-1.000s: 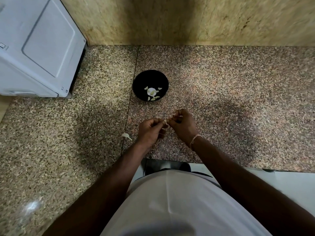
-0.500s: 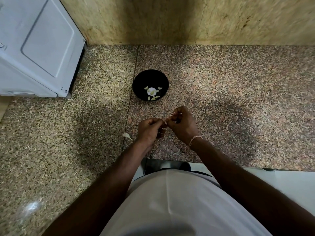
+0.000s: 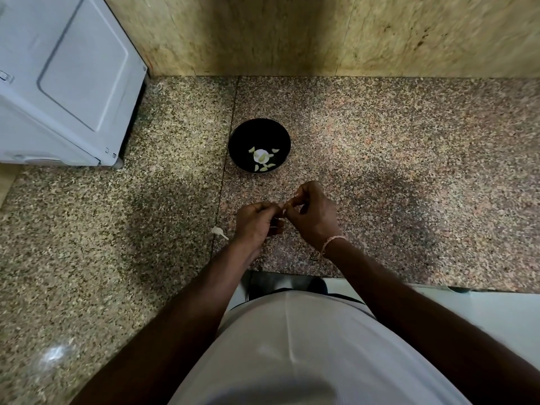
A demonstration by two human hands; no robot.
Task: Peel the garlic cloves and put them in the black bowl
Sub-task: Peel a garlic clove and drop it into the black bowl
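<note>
Pinching one small papery garlic clove (image 3: 283, 206), both hands' curled fingers (image 3: 295, 200) meet above speckled granite (image 3: 380, 171).

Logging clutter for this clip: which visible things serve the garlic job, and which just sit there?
In use: garlic clove pinched between left hand and right hand; black bowl holding peeled cloves.
Idle: white appliance; garlic scrap on the counter.
</note>
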